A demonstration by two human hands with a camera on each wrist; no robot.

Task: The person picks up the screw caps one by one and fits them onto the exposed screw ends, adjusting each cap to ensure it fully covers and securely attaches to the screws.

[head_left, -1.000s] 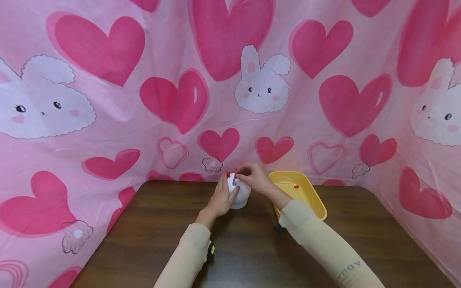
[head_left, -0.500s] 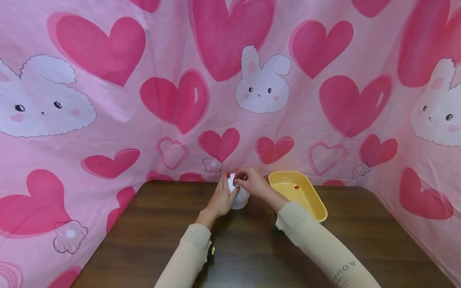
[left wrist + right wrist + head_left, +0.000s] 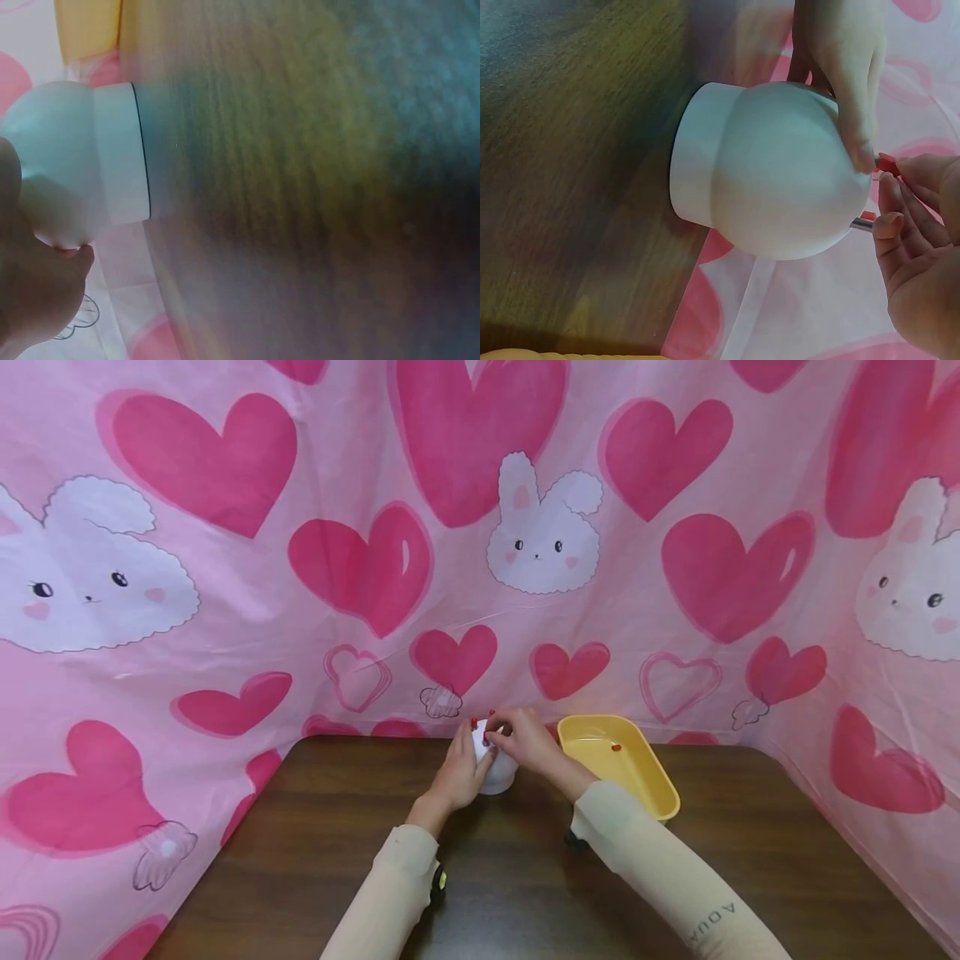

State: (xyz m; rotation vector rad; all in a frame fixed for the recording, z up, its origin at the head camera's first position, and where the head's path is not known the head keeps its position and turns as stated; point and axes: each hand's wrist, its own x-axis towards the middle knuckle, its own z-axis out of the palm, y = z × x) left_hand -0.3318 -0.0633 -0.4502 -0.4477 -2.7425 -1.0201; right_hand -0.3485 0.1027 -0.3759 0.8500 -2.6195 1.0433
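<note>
A smooth white rounded body [image 3: 502, 775] on a short round base stands upright near the table's back edge. My left hand [image 3: 456, 774] grips its side, fingers behind and thumb in front; the left wrist view shows part of this hand against the curve. Thumb and fingers of my right hand [image 3: 523, 742] pinch a small red piece [image 3: 887, 163] at the top, beside the left thumb tip. A metal post [image 3: 862, 223] with another red piece [image 3: 868, 215] juts out close by. In the head view a red piece [image 3: 474, 724] shows near the left fingertips.
To the right stands a yellow tray [image 3: 670, 802] with one small red piece [image 3: 617, 747] in it, partly behind my right forearm. The dark wooden table [image 3: 495, 877] meets a pink heart-patterned cloth [image 3: 360, 568] at the back.
My right hand has shifted slightly down toward me, bringing the red piece onto a metal post that showed bare one second ago. The left hand keeps its hold.
</note>
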